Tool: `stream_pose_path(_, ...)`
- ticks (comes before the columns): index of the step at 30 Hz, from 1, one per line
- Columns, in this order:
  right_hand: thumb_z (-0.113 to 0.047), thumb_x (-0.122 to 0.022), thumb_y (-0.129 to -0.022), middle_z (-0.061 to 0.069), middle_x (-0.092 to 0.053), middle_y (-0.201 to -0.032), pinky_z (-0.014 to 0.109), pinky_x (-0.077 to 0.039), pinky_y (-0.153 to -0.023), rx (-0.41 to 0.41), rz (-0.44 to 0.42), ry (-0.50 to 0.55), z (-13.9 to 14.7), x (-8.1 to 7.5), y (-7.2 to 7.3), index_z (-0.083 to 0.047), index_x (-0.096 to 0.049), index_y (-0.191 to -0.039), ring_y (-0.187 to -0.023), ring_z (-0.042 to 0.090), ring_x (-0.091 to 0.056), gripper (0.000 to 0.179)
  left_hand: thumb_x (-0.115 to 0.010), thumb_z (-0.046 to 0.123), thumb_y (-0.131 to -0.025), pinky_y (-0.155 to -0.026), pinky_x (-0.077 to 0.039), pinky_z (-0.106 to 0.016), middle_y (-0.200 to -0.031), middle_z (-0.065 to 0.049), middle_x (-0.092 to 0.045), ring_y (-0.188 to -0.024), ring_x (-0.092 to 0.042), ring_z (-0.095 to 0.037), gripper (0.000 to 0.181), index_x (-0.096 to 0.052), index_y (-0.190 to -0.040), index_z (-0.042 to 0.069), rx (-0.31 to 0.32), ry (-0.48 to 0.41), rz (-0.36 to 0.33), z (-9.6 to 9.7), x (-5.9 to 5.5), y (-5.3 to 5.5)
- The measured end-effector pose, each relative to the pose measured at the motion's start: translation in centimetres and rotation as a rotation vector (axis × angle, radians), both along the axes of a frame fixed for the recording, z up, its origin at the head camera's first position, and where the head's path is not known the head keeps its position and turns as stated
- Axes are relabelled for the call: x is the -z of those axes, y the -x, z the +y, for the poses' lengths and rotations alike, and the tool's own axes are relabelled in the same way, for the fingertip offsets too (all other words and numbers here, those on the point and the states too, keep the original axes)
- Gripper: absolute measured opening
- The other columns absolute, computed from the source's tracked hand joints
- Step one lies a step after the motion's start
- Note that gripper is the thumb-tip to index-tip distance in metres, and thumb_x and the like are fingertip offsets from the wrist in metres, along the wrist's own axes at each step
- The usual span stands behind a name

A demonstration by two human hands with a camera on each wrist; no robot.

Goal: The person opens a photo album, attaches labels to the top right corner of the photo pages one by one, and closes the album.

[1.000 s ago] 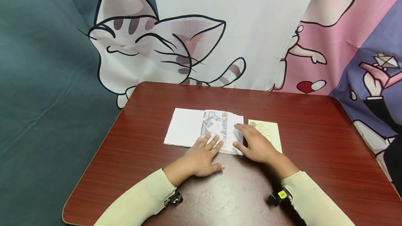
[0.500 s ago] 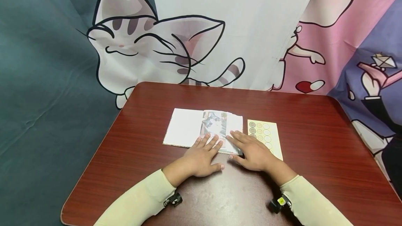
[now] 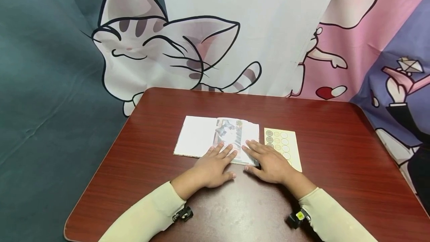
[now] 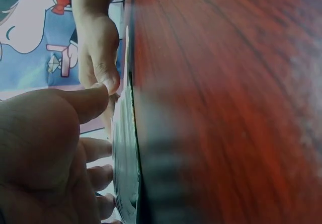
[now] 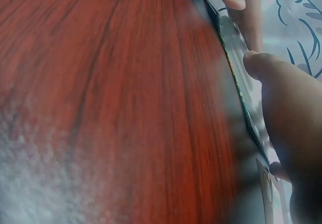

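Note:
An open book (image 3: pixel 197 135) with a blank white left page and a pale picture on the right lies on the table. My left hand (image 3: pixel 212 168) rests its spread, straight fingers on the lower edge of the printed page. The right hand (image 3: pixel 271 163) lies flat over the lower right corner of the same page, fingers extended. In the left wrist view, several fingertips of the left hand (image 4: pixel 45 148) touch the book's pages (image 4: pixel 123 158). The right wrist view shows the right thumb (image 5: pixel 259 65) beside the book's edge (image 5: pixel 234 68).
A yellow sheet of round stickers (image 3: pixel 293 150) lies right of the book, partly behind the right hand. The reddish-brown wooden table (image 3: pixel 161 122) has rounded corners. Behind it hangs a curtain (image 3: pixel 275 21) printed with cartoon cats.
The right hand has moved left and toward me from the page's right edge, flattening onto its lower corner and uncovering more stickers. The left hand has shifted slightly left.

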State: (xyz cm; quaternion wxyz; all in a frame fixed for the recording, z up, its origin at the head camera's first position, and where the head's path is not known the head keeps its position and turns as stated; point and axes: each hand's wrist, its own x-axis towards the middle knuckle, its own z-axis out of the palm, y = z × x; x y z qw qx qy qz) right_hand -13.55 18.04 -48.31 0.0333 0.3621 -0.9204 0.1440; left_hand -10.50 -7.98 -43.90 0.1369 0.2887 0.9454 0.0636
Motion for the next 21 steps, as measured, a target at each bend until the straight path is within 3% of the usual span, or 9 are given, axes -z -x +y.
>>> stream_pose_path(6, -0.058, -0.059, -0.098, 0.008, -0.041, -0.160, 0.061, -0.035, -0.111, 0.003, 0.001, -0.004, 0.0, 0.1, 0.0, -0.016, -0.047, -0.155, -0.148, 0.028, -0.036, 0.072, -0.062, 0.053, -0.098, -0.122, -0.020, -0.050, -0.167, -0.002, -0.026, -0.155, -0.016, -0.029, 0.076, -0.036, -0.161, 0.018, -0.014, -0.043, 0.046, -0.1, 0.0, 0.2)
stream_pose_path(14, -0.056, -0.062, -0.097, 0.009, -0.043, -0.159, 0.062, -0.036, -0.110, -0.001, 0.007, 0.000, 0.0, -0.1, 0.0, -0.014, -0.049, -0.154, -0.147, 0.029, -0.037, 0.072, -0.078, 0.031, -0.092, -0.113, -0.040, -0.041, -0.147, -0.007, -0.057, -0.138, -0.049, -0.024, 0.055, -0.062, -0.141, 0.012, -0.074, -0.192, 0.209, 0.0, -0.6, 1.5)
stream_pose_path(21, -0.055, -0.064, -0.096, 0.009, -0.042, -0.159, 0.063, -0.036, -0.110, 0.000, 0.011, 0.001, 0.0, -0.1, -0.1, -0.014, -0.050, -0.153, -0.147, 0.029, -0.037, 0.072, -0.083, 0.025, -0.086, -0.110, -0.043, -0.043, -0.146, -0.010, -0.056, -0.136, -0.050, -0.028, 0.058, -0.063, -0.139, 0.014, -0.089, -0.184, 0.239, 0.2, -0.3, 2.2)
